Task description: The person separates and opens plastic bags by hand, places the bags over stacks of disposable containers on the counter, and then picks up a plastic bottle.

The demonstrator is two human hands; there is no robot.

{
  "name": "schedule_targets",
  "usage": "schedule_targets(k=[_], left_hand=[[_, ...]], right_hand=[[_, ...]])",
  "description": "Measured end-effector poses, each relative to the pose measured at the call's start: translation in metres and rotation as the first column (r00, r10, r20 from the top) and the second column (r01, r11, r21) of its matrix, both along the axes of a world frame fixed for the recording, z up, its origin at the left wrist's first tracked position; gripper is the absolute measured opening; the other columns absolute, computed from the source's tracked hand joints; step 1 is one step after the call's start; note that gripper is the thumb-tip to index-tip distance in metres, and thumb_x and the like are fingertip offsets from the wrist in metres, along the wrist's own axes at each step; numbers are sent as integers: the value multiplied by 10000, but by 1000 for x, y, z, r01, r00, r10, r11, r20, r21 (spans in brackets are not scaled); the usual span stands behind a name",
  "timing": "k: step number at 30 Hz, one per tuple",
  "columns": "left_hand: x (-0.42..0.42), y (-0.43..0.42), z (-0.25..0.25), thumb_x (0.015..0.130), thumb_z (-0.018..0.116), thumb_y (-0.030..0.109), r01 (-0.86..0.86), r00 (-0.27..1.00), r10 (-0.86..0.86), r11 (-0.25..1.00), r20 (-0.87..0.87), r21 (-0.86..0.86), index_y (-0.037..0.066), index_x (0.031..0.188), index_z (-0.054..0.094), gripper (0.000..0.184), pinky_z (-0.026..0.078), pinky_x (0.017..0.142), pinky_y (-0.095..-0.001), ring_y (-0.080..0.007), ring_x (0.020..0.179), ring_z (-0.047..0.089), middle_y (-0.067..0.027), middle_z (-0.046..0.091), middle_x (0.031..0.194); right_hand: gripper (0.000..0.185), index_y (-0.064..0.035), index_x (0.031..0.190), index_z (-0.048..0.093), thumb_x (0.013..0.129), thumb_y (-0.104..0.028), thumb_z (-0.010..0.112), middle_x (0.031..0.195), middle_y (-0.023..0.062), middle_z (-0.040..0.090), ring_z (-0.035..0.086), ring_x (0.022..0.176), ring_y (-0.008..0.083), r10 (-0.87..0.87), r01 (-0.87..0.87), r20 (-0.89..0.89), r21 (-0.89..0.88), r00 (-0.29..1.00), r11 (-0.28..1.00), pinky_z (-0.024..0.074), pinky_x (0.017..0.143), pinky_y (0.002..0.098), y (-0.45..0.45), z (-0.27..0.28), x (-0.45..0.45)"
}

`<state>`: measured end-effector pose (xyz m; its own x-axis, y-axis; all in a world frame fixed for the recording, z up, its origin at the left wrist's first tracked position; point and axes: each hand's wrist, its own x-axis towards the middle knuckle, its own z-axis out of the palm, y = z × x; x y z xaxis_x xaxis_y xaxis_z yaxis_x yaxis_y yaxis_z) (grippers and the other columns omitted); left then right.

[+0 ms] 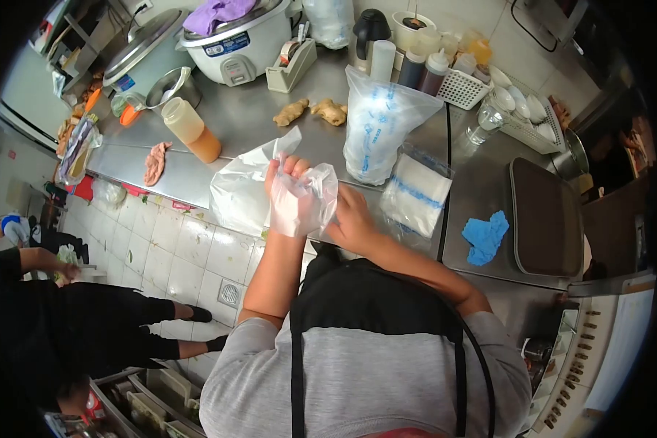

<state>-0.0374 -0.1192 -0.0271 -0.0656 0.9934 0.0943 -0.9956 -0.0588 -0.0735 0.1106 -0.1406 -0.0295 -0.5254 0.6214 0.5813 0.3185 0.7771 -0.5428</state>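
Observation:
My left hand (293, 167) is raised over the front edge of the steel counter. Its fingers are curled at the top of a small translucent plastic bag (304, 206), which covers much of the palm. At the bag's right side my right hand (355, 225) pinches its edge, with the fingertips partly hidden. A larger white plastic bag (239, 191) lies on the counter just left of my left hand. To the right of my hands stands a clear sack of blue-printed packets (378, 135). A flat pack of white bags (416, 191) rests beside it.
Across the counter are an orange sauce bottle (191, 130), ginger pieces (328, 112), a tape dispenser (292, 66) and a rice cooker (237, 47). A blue cloth (485, 237) and a brown tray (546, 217) lie right. Another person (73, 314) in black stands left.

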Motion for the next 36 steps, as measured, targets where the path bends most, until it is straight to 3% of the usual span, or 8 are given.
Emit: schedule_targets(k=[4, 9, 13, 19, 22, 26, 30, 36], left_hand=[[-28, 4, -9, 784, 438, 214, 3, 997, -9, 997, 82, 72, 49, 802, 479, 171, 270, 508, -251, -136, 584, 312, -18, 367, 614], [-38, -7, -7, 785, 433, 208, -72, 996, 69, 996, 51, 57, 43, 797, 477, 172, 261, 506, -244, -137, 586, 306, -18, 360, 616], [-43, -8, -11, 800, 397, 214, -51, 999, 52, 992, -3, 116, 40, 798, 473, 190, 268, 506, -250, -143, 593, 315, -28, 373, 632], [-5, -14, 35, 831, 366, 275, -101, 939, -2, 954, -344, -282, 24, 815, 464, 270, 337, 585, -290, -163, 646, 369, -40, 397, 703], [-9, -7, 10, 844, 353, 314, 265, 937, -276, 961, -216, -78, 34, 838, 461, 300, 370, 579, -319, -174, 643, 394, -38, 408, 686], [4, -5, -3, 844, 342, 417, 404, 884, -396, 914, -248, -20, 92, 774, 469, 355, 342, 394, -263, -146, 452, 370, -16, 407, 596], [24, -5, 5, 813, 440, 378, 291, 709, -415, 908, -570, -300, 62, 963, 505, 356, 401, 479, -237, -139, 570, 498, -31, 538, 711], [60, 1, 3, 812, 478, 297, 393, 443, -464, 870, -767, -299, 30, 1066, 475, 369, 430, 766, -300, -177, 860, 536, -76, 540, 981]], right_hand=[[344, -52, 1073, 462, 739, -86, 535, 853, 87, 554, 539, 721, 172, 145, -253, -261, -447, 954, 858, 415, 690, 290, 14, -16, 19], [85, 0, 804, 528, 793, -82, 506, 745, 11, 552, 504, 673, 66, -306, -336, -554, -770, 775, 542, 407, 634, 196, 24, -12, 30], [106, -11, 767, 533, 793, -112, 518, 701, 2, 547, 483, 639, 59, -333, -315, -513, -809, 791, 496, 390, 606, 186, 34, -14, 40], [135, -18, 726, 538, 801, -129, 517, 679, 8, 551, 475, 619, 56, -275, -245, -486, -759, 830, 603, 391, 604, 194, 31, -2, 46], [144, -14, 725, 536, 806, -132, 514, 676, 13, 554, 487, 630, 57, -245, -218, -496, -701, 833, 679, 399, 608, 199, 26, 6, 48], [134, -12, 765, 536, 814, -132, 504, 709, 11, 552, 491, 640, 64, -258, -186, -502, -674, 825, 715, 405, 624, 209, 28, 11, 68], [126, -10, 845, 537, 822, -124, 489, 745, 8, 553, 493, 658, 62, -213, -165, -419, -701, 883, 694, 409, 641, 214, 28, 8, 91], [147, 0, 835, 555, 823, -124, 477, 738, 17, 563, 501, 679, 64, -167, -186, -449, -642, 878, 744, 410, 600, 210, 15, 14, 78]])
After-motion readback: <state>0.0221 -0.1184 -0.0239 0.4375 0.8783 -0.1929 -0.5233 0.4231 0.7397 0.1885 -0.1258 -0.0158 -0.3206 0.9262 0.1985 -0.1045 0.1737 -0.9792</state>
